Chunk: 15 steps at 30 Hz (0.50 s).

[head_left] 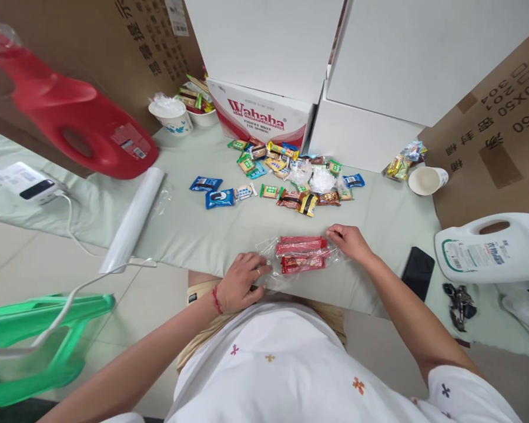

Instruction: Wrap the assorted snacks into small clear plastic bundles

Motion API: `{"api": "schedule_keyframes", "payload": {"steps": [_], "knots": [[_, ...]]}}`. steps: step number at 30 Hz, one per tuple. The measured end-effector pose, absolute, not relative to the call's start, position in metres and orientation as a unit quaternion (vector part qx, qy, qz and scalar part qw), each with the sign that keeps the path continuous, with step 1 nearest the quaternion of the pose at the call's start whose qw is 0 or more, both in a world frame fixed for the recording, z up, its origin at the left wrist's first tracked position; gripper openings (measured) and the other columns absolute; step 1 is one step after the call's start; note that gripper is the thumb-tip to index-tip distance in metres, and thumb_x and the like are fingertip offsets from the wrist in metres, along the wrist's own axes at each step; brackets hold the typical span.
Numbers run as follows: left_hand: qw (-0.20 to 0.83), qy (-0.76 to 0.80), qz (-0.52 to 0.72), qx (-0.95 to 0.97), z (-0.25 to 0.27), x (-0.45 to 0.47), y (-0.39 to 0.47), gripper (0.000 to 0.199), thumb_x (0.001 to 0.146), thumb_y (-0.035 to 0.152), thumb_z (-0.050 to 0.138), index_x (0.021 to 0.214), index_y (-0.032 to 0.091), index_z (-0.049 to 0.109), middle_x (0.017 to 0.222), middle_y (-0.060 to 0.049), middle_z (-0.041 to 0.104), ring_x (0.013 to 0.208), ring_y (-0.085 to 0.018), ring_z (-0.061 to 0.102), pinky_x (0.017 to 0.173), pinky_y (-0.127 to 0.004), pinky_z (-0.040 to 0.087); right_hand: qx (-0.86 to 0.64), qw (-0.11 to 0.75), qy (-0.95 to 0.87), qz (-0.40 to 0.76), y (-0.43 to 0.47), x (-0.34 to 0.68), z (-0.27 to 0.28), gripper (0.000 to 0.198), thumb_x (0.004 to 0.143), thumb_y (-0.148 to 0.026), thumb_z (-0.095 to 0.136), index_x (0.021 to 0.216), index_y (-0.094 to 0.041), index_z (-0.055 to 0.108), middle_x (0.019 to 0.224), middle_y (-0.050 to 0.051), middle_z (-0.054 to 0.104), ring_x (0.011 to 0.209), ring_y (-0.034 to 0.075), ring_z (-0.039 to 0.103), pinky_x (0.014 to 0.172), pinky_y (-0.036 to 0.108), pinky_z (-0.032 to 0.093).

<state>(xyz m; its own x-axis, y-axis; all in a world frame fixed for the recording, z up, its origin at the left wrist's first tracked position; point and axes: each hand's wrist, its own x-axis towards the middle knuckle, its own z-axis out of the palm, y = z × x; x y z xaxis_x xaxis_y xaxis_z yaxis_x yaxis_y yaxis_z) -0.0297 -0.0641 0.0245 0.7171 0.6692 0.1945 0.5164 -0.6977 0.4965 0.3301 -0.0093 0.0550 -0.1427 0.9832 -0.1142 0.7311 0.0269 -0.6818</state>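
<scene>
Head view shows the left hand [245,281], thumb and fingers spread, resting at the left edge of a clear plastic bag [271,251] of red packets [303,264] on the near side of the counter [194,235], while the right hand [350,242] has its grip pinching the bag's right end, wrapped snacks [275,164] scattered beyond.

Left forearm [150,359] ran in from lower left, bent at wrist. Left hand [241,283] lay palm down, fingers forward and loosely bent, thumb apart. Right forearm [408,308] angled in from lower right. Right hand [350,242] curled, thumb and index near-pinched; remaining fingers probably tucked, partly hidden.
</scene>
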Motion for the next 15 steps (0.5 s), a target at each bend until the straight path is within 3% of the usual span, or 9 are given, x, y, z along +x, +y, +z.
{"api": "schedule_keyframes", "payload": {"steps": [6, 10, 12, 15], "knots": [[0.137, 0.311, 0.126, 0.932, 0.022, -0.029, -0.061, 0.053, 0.088, 0.062, 0.060, 0.118, 0.019, 0.066, 0.110, -0.014, 0.065, 0.099, -0.029, 0.054, 0.087, -0.046, 0.038, -0.633, 0.204, -0.668, 0.334, 0.000, 0.331, 0.048, 0.032, 0.088, -0.047, 0.053, 0.079, -0.020, 0.068, 0.064, -0.001, 0.059, 0.062, 0.015, 0.051, 0.062, 0.026, 0.037], [0.174, 0.330, 0.167, 0.913, 0.014, -0.026, -0.065, 0.034, 0.102, 0.046, 0.045, 0.105, 0.021, 0.068, 0.099, -0.009, 0.067, 0.089, -0.023, 0.056, 0.081, -0.040, 0.038, -0.641, 0.200, -0.661, 0.335, 0.003, 0.333, 0.043, 0.033, 0.087, -0.048, 0.053, 0.078, -0.020, 0.068, 0.064, -0.001, 0.058, 0.062, 0.015, 0.049, 0.062, 0.027, 0.037], [0.223, 0.364, 0.201, 0.882, 0.012, -0.023, -0.065, 0.036, 0.106, 0.036, 0.037, 0.093, 0.020, 0.066, 0.089, -0.006, 0.066, 0.083, -0.019, 0.057, 0.078, -0.036, 0.040, -0.643, 0.199, -0.659, 0.335, 0.003, 0.334, 0.041, 0.033, 0.086, -0.049, 0.053, 0.078, -0.020, 0.067, 0.063, -0.001, 0.058, 0.061, 0.015, 0.049, 0.063, 0.027, 0.036], [0.276, 0.450, 0.239, 0.815, 0.013, -0.020, -0.061, 0.044, 0.107, 0.036, 0.033, 0.073, 0.019, 0.055, 0.070, -0.002, 0.056, 0.065, -0.015, 0.053, 0.067, -0.031, 0.041, -0.644, 0.199, -0.659, 0.333, 0.005, 0.335, 0.039, 0.033, 0.085, -0.049, 0.053, 0.076, -0.020, 0.066, 0.063, -0.001, 0.058, 0.060, 0.015, 0.048, 0.063, 0.027, 0.036]]}}
